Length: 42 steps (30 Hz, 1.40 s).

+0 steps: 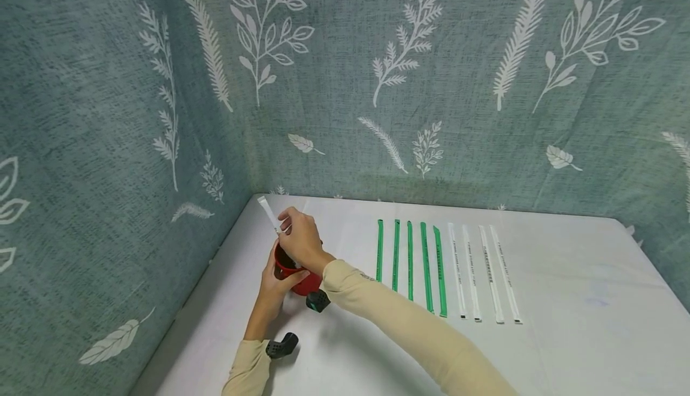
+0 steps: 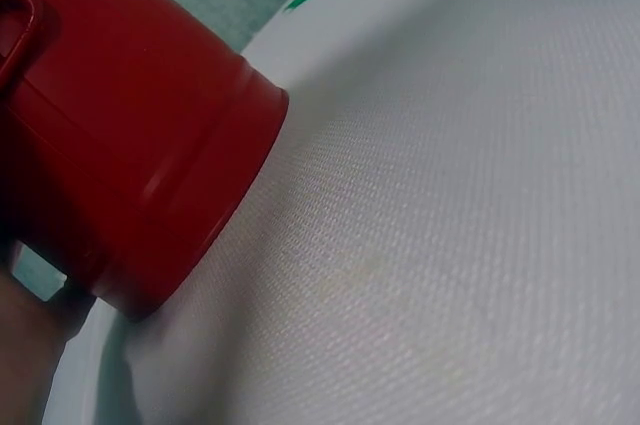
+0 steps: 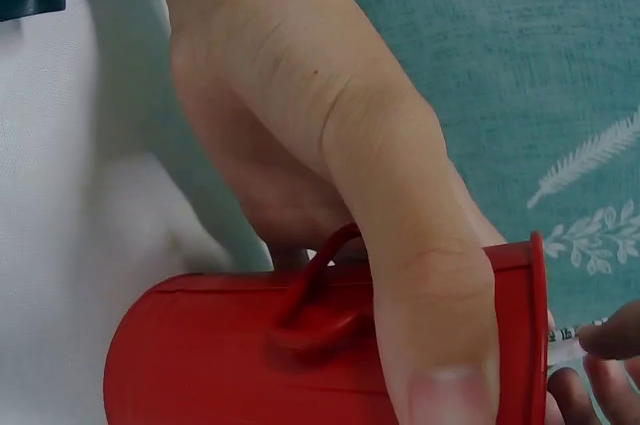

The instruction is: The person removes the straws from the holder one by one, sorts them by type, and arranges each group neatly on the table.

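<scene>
A red bucket (image 1: 306,285) with a small loop on its side stands at the left of the table, its base close on the white cloth in the left wrist view. My left hand (image 1: 274,283) grips it near the rim; the thumb (image 3: 440,275) lies over the outer wall beside the loop. Over the bucket's mouth, my right hand (image 1: 302,235) pinches a slim white paper-wrapped stick (image 1: 268,209) with printing on it. The stick slants up to the left, and its lower end is hidden by the hand and the bucket.
Several green-wrapped sticks (image 1: 409,258) lie in a row mid-table, partly behind my right forearm. Several white-wrapped sticks (image 1: 487,270) continue the row to the right. A teal leaf-patterned curtain (image 1: 334,84) borders the table (image 1: 571,276) at the back and left.
</scene>
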Each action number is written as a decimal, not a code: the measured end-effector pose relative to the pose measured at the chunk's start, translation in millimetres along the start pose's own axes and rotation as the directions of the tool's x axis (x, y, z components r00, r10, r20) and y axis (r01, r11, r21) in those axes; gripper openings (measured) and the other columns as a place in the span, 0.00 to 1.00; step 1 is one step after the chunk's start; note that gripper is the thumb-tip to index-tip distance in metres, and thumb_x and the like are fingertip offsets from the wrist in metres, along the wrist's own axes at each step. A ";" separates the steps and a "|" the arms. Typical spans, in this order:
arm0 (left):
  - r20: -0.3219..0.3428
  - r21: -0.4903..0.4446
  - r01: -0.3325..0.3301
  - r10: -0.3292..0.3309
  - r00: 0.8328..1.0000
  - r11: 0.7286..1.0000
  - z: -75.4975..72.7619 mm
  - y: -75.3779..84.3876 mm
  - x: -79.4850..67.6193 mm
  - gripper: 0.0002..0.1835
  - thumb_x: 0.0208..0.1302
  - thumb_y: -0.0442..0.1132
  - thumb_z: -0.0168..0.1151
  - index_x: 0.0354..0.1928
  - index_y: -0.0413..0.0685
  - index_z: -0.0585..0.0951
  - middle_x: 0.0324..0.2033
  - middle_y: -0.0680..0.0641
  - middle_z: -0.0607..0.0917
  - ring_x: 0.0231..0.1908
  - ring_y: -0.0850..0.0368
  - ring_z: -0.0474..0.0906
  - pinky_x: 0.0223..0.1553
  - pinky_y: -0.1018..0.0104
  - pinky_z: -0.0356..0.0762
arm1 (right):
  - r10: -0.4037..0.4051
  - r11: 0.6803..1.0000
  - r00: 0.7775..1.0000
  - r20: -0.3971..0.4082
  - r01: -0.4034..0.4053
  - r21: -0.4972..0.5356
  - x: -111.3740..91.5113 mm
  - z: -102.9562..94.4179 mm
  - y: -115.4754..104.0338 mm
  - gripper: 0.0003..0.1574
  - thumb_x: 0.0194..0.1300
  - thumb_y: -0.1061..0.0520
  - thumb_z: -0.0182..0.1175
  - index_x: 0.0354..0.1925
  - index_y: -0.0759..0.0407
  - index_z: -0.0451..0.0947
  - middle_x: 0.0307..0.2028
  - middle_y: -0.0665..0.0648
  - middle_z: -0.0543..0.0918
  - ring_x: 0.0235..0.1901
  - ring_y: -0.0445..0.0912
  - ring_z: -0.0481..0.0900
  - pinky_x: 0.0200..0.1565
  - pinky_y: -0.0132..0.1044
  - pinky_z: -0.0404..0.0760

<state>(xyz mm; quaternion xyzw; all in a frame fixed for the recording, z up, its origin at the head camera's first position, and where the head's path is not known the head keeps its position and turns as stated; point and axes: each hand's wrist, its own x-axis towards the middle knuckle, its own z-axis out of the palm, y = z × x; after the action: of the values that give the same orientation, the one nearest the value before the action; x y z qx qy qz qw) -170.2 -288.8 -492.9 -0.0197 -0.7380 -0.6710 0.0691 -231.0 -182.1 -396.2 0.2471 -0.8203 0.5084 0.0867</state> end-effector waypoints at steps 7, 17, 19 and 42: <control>0.019 0.022 -0.028 0.028 0.999 0.999 3.8 24.1 -8.7 0.46 0.56 0.31 0.63 0.73 0.54 0.50 0.61 0.46 0.67 0.57 0.53 0.66 0.53 0.70 0.71 | 0.002 1.000 1.000 0.014 -0.001 -0.025 0.2 4.5 0.4 0.15 0.56 0.67 0.63 0.44 0.63 0.78 0.34 0.57 0.83 0.32 0.42 0.82 0.32 0.25 0.77; 0.013 0.024 -0.009 0.009 1.000 1.000 6.6 28.9 -9.2 0.47 0.55 0.32 0.64 0.73 0.55 0.50 0.61 0.46 0.68 0.57 0.52 0.65 0.52 0.70 0.72 | -0.044 0.999 0.998 -0.034 0.043 -0.011 1.2 -5.0 -0.5 0.12 0.51 0.68 0.62 0.37 0.62 0.80 0.28 0.55 0.82 0.28 0.39 0.80 0.30 0.24 0.75; 0.012 0.027 -0.016 0.015 1.000 1.000 6.6 28.8 -9.0 0.47 0.55 0.32 0.64 0.73 0.55 0.50 0.61 0.46 0.67 0.57 0.52 0.65 0.52 0.70 0.72 | -0.057 0.998 0.997 -0.043 0.057 0.010 2.2 -10.3 -1.5 0.12 0.51 0.69 0.61 0.37 0.63 0.79 0.28 0.55 0.82 0.27 0.40 0.80 0.30 0.24 0.76; -0.001 0.010 -0.079 0.079 0.997 0.997 8.6 29.2 -9.0 0.48 0.53 0.31 0.67 0.73 0.50 0.52 0.64 0.47 0.66 0.61 0.53 0.61 0.50 0.66 0.75 | 0.009 0.978 0.983 -0.182 0.029 0.207 3.3 -71.4 -6.2 0.12 0.58 0.66 0.64 0.42 0.63 0.78 0.35 0.59 0.82 0.34 0.50 0.81 0.39 0.35 0.80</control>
<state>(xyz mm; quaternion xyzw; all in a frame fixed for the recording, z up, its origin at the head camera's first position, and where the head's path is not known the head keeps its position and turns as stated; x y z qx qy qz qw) -158.4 -276.8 -466.0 -0.0484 -0.7399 -0.6640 0.0962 -238.6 -122.8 -356.6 0.2114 -0.7498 0.6117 0.1375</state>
